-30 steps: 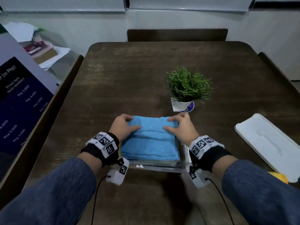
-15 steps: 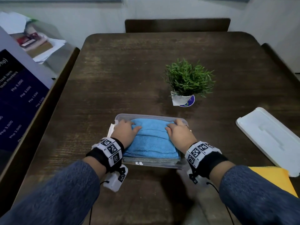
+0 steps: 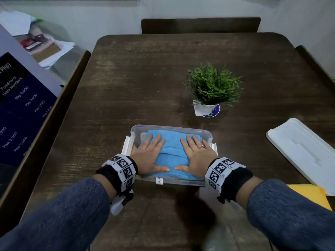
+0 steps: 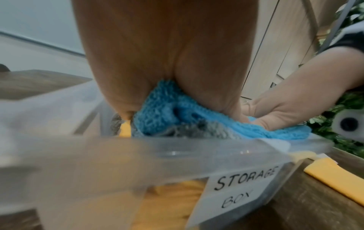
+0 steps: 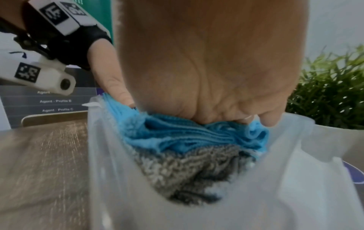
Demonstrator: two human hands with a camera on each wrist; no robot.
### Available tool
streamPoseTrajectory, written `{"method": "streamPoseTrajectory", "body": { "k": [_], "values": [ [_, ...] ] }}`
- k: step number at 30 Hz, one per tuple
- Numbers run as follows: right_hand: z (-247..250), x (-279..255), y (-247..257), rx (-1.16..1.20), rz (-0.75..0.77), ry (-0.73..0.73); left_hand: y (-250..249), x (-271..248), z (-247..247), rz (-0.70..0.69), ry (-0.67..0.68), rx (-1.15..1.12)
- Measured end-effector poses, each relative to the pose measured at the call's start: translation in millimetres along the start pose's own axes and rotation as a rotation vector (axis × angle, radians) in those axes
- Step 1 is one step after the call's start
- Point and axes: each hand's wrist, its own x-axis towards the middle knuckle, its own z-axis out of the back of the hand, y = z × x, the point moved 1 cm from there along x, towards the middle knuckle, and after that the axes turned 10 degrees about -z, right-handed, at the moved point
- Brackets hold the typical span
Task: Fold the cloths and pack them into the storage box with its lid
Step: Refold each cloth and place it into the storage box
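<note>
Since the earlier frame both hands flattened: left hand (image 3: 151, 156) and right hand (image 3: 196, 156) grip apart, palms pressing blue cloth (image 3: 174, 153) under them into storage box (image 3: 171, 128); press evenly, then fetch lid (image 3: 304, 153)

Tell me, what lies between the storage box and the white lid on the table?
Only bare dark tabletop separates the storage box from the white lid, as the head view shows.
</note>
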Motion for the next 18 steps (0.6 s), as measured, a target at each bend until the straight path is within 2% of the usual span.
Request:
{"method": "streamPoseTrajectory", "body": {
  "k": [3,9,18],
  "values": [
    [-2.7,11.3,9.4,-0.072,-0.065,0.036,4.2,7.6,-3.7,0.004,0.02,0.008],
    [-3.9,27.7,16.2,-0.046,-0.111,0.138,10.5,17.4,-6.0,0.018,0.113,0.081],
    [-2.7,32.3,11.0,0.019,-0.067,0.186,6.9,18.1,4.8,0.054,0.176,0.031]
  ]
}}
